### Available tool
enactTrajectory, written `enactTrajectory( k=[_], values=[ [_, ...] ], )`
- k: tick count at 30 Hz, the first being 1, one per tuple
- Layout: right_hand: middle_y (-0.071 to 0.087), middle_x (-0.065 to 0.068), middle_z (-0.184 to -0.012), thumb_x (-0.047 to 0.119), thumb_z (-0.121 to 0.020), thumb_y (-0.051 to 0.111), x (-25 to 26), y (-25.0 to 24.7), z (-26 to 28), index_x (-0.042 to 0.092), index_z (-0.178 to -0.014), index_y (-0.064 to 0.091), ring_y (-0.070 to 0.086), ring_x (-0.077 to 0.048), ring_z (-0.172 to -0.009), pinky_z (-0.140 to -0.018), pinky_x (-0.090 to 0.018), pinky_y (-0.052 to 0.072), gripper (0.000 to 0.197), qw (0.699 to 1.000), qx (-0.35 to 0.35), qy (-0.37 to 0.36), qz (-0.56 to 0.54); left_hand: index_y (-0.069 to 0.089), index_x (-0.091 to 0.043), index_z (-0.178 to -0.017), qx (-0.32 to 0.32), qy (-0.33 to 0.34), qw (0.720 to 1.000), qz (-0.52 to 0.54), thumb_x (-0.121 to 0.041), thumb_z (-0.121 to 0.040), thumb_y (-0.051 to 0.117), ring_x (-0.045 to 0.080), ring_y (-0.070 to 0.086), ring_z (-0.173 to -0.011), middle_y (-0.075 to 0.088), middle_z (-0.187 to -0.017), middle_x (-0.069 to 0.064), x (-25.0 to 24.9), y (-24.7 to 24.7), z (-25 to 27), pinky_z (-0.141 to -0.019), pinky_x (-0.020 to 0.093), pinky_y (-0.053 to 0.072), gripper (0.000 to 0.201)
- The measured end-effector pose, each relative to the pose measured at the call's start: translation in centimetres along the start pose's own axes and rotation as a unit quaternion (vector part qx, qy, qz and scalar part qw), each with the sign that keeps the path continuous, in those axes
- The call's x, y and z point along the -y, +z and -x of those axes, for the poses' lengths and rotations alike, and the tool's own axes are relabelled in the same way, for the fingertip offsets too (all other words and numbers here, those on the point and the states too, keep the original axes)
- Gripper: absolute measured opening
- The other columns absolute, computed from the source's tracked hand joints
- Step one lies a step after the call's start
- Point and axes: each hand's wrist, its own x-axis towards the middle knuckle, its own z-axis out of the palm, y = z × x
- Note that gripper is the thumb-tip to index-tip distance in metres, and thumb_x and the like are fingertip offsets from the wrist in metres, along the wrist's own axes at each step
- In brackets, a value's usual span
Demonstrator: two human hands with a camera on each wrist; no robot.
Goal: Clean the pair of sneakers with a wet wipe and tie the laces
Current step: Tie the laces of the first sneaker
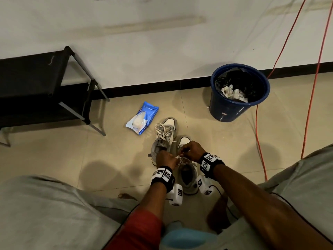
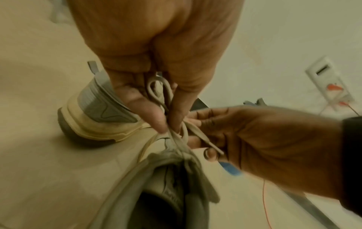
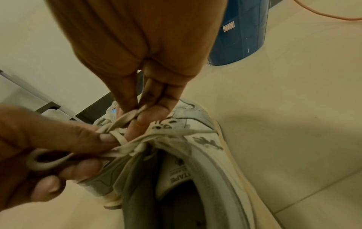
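Observation:
Two grey-and-white sneakers stand side by side on the tiled floor. The near sneaker (image 1: 188,175) (image 3: 205,155) lies under both hands. My left hand (image 1: 166,159) (image 2: 166,124) pinches a loop of its lace (image 2: 156,91) between thumb and fingers. My right hand (image 1: 191,147) (image 3: 135,114) pinches the other lace end (image 3: 125,118) just above the tongue. The far sneaker (image 1: 164,136) (image 2: 101,117) sits to the left with its laces (image 1: 163,131) loose and spread.
A blue pack of wet wipes (image 1: 142,120) lies beyond the shoes. A blue bin (image 1: 238,92) holding used wipes stands at the right by the wall. Orange cables (image 1: 259,141) run down the right side. A black rack (image 1: 45,87) stands at the left.

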Motion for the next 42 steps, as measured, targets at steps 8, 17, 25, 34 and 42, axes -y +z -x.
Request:
enactTrajectory(
  k=[8,17,25,34,42],
  values=[
    [0.06,0.011,-0.049,-0.002,-0.071,0.067,0.0,-0.3,-0.2,0.014,-0.064,0.073,0.054,-0.007,-0.052,-0.057,-0.023,0.047,0.02,0.993,0.004,0.097,-0.068,0.079,-0.007,-0.083,-0.105,0.135,0.984,-0.047,-0.027,-0.076,0.083,0.023,0.066,-0.078,0.072,-0.084,0.012,0.9,1.4,2.0,-0.069,0.031,0.053,0.022],
    [0.072,-0.012,-0.082,-0.001,-0.077,0.063,0.6,-1.5,0.7,0.008,-0.086,0.077,0.067,-0.024,-0.076,-0.07,-0.031,0.056,0.019,0.993,0.045,0.1,-0.04,0.068,-0.002,-0.056,0.039,-0.025,0.998,0.035,-0.018,-0.068,0.081,0.024,0.057,-0.05,0.066,-0.057,0.01,0.1,-0.6,0.2,-0.054,0.034,0.047,0.024],
    [0.07,-0.011,-0.07,0.01,-0.069,0.07,1.9,-2.4,4.9,0.005,-0.076,0.068,0.07,-0.027,-0.067,-0.061,-0.035,0.059,0.01,0.986,-0.006,0.167,-0.014,0.063,-0.005,-0.078,0.262,-0.192,0.899,0.293,-0.007,-0.094,0.059,0.009,0.046,-0.037,0.059,-0.051,0.002,-1.2,-0.7,2.0,-0.039,0.018,0.036,0.017],
    [0.073,-0.011,-0.07,0.004,-0.075,0.069,0.2,0.2,5.3,0.009,-0.08,0.078,0.071,-0.024,-0.067,-0.067,-0.032,0.057,0.011,0.989,-0.08,0.113,-0.058,0.064,-0.002,-0.082,0.225,-0.14,0.899,0.348,-0.007,-0.097,0.055,0.012,0.055,-0.051,0.064,-0.058,0.004,-0.4,-0.5,1.6,-0.046,0.019,0.046,0.019],
    [0.066,-0.02,-0.103,0.021,-0.086,0.059,-1.8,-0.1,6.0,0.003,-0.099,0.066,0.062,-0.037,-0.096,-0.074,-0.034,0.047,0.024,0.972,-0.078,0.191,0.113,0.07,0.0,-0.062,0.052,0.05,0.997,0.007,-0.02,-0.084,0.077,0.01,0.052,-0.037,0.064,-0.052,0.006,3.9,-0.5,-1.6,-0.05,0.023,0.049,0.031]
  ],
)
